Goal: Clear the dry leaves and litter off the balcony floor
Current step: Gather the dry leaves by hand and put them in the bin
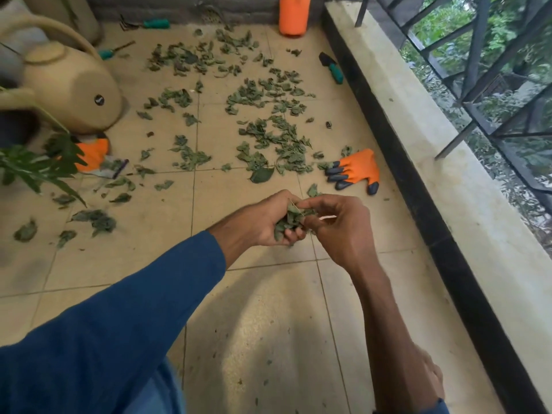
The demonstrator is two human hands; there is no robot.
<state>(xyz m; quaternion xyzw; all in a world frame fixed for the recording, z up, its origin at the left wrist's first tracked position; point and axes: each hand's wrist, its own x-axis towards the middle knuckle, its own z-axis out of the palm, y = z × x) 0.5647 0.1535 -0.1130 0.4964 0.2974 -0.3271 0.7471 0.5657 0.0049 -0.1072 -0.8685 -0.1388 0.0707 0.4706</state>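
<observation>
Dry green leaves lie scattered over the beige tiled balcony floor, thickest in the middle and far part. My left hand is cupped around a bunch of gathered leaves above the floor. My right hand meets it from the right, its fingers curled and pinching leaves in the same bunch. A few loose leaves lie at the left, near my left sleeve.
A tan watering can lies on its side at the left, beside a leafy plant. Orange gloves lie on the floor. An orange bottle and green-handled tools are farther back. A concrete ledge with railing runs along the right.
</observation>
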